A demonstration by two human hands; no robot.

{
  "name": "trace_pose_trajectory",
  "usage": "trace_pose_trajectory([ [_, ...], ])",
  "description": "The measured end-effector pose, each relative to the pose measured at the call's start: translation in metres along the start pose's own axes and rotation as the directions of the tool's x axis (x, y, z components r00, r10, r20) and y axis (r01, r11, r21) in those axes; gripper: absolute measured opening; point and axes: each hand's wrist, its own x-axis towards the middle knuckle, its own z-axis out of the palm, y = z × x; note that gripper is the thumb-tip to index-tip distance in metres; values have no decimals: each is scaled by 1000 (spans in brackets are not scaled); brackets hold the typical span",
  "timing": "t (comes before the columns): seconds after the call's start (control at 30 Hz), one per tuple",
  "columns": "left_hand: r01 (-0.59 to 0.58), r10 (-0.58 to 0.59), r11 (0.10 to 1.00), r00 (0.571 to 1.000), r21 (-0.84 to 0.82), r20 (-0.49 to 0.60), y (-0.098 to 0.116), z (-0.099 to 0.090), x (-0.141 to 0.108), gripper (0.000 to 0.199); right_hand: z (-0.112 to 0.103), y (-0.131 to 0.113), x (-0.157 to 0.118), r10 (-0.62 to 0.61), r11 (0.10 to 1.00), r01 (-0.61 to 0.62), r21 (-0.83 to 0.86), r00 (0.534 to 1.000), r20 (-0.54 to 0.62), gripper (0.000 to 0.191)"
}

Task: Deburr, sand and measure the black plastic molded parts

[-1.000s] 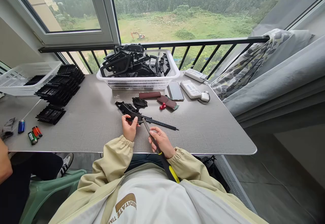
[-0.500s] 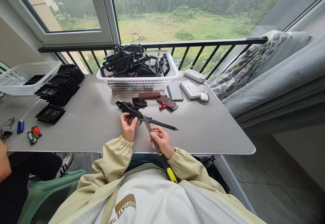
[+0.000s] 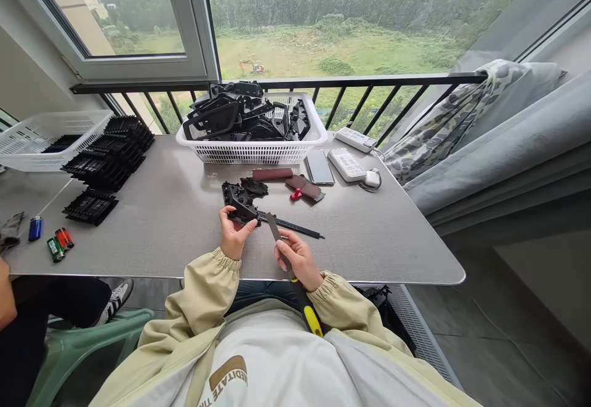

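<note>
My left hand (image 3: 234, 234) is closed on a black plastic part (image 3: 241, 202), with the thumb along its near edge. In my right hand (image 3: 298, 258) is a flat metal file (image 3: 273, 227), held by its blade. Its black and yellow handle (image 3: 308, 311) points back toward my body. The file's tip is close to the part's right end; I cannot tell whether they touch. A long black caliper-like bar (image 3: 295, 226) lies on the table behind the file. Dark crumpled material (image 3: 255, 187) is just beyond the part.
A white basket (image 3: 252, 153) heaped with black parts stands at the back. Red-brown abrasive pieces (image 3: 305, 186), a silver slab (image 3: 319, 167) and white power strips (image 3: 347, 164) lie nearby. Stacked black parts (image 3: 111, 157) and lighters (image 3: 56, 249) are left. Another person's leg (image 3: 60, 302) shows.
The black part has turned in my left hand, so its far end now points more away from me and looks shorter. The file has shifted slightly right.
</note>
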Motion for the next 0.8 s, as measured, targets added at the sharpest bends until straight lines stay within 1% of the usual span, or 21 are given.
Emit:
trace_pose_trajectory([
  [0.1, -4, 5, 1000, 1000, -18, 15, -2, 0, 0, 67, 0, 1, -2, -33, 999, 32, 9, 999, 15, 45],
  [0.3, -26, 25, 998, 1000, -66, -6, -1, 1, 1, 70, -1, -1, -4, -73, 997, 73, 17, 997, 24, 41],
  [0.47, -25, 19, 996, 997, -80, -70, 1, 5, 0, 67, 1, -1, -5, -85, 996, 84, 22, 994, 72, 39],
  [0.63, -6, 0, 998, 995, -59, -100, 0, 5, -1, 64, 6, 2, -6, -63, 998, 63, 7, 988, 138, 41],
  [0.8, 19, -22, 999, 992, -26, -123, -2, 3, 0, 56, 7, 6, -7, -87, 992, 102, -78, 981, 175, 39],
])
